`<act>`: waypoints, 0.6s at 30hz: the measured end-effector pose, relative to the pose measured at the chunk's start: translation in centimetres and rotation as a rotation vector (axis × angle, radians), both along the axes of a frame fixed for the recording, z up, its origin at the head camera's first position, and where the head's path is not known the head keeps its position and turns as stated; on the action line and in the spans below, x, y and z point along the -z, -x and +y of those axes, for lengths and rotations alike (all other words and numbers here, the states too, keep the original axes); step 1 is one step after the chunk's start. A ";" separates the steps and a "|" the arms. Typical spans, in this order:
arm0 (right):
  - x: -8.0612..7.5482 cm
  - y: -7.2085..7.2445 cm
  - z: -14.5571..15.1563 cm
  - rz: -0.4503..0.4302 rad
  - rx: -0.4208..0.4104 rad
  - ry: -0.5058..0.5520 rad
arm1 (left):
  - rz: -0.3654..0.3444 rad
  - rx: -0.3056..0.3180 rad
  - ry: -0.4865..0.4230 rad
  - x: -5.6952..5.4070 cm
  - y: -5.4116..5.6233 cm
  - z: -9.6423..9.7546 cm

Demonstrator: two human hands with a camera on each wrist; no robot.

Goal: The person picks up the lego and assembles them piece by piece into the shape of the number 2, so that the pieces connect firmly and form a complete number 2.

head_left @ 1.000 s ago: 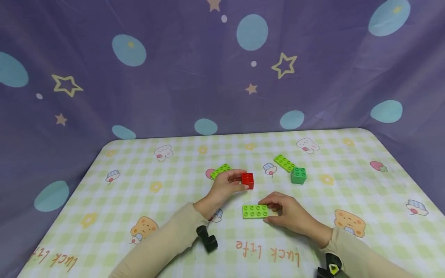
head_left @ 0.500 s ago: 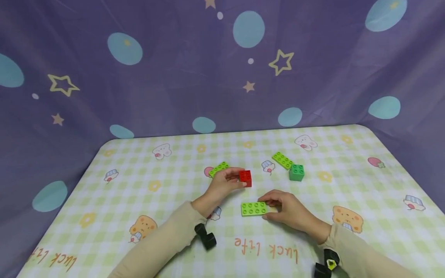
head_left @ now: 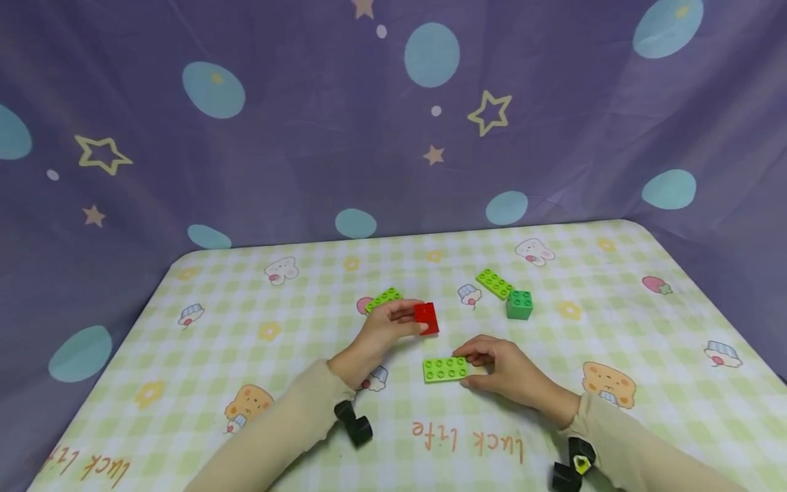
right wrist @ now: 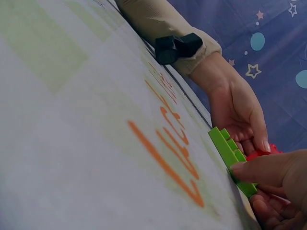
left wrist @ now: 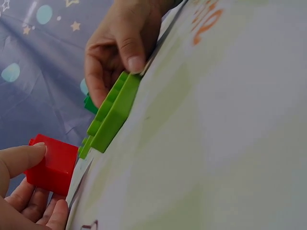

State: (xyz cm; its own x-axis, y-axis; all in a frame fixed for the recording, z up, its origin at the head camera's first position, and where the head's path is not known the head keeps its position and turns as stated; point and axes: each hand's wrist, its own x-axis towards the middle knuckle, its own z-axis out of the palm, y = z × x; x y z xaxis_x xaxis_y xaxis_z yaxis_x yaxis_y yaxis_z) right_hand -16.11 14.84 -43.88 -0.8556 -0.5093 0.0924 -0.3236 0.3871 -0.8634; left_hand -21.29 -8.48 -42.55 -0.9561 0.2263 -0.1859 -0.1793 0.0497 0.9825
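Note:
My left hand [head_left: 379,335] pinches a small red building block [head_left: 427,319] between thumb and fingers. In the left wrist view that red block [left wrist: 53,165] leans, with its studs turned to the left. The right hand [head_left: 507,372] holds the right end of a flat lime-green eight-stud brick [head_left: 445,369], which lies studs up near the table's middle. Thumb and fingers grip this lime brick [right wrist: 228,158] along its long sides in the right wrist view. The red block is a little behind and left of the lime brick, apart from it.
Another lime brick [head_left: 384,298] lies just behind the left hand, partly covered by it. At the back right a third lime brick [head_left: 494,283] meets a dark green cube block [head_left: 519,305]. A checked cloth [head_left: 295,369] covers the table, with a purple curtain [head_left: 307,137] behind.
The left hand has tilted the red block, so its studded top no longer faces up as before. The right hand and its lime brick keep their place; the head view has shifted slightly.

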 end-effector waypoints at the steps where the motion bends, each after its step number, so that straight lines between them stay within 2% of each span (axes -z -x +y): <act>1: 0.0 0.0 0.0 -0.001 0.000 -0.001 | -0.010 0.003 0.001 0.0 -0.1 -0.1; 11: 0.0 0.3 0.0 0.020 0.000 -0.009 | -0.028 0.058 0.011 -0.8 -2.5 -1.0; 18: 0.1 0.0 -0.1 0.013 0.022 -0.005 | -0.012 0.105 0.015 -1.1 -3.9 -0.9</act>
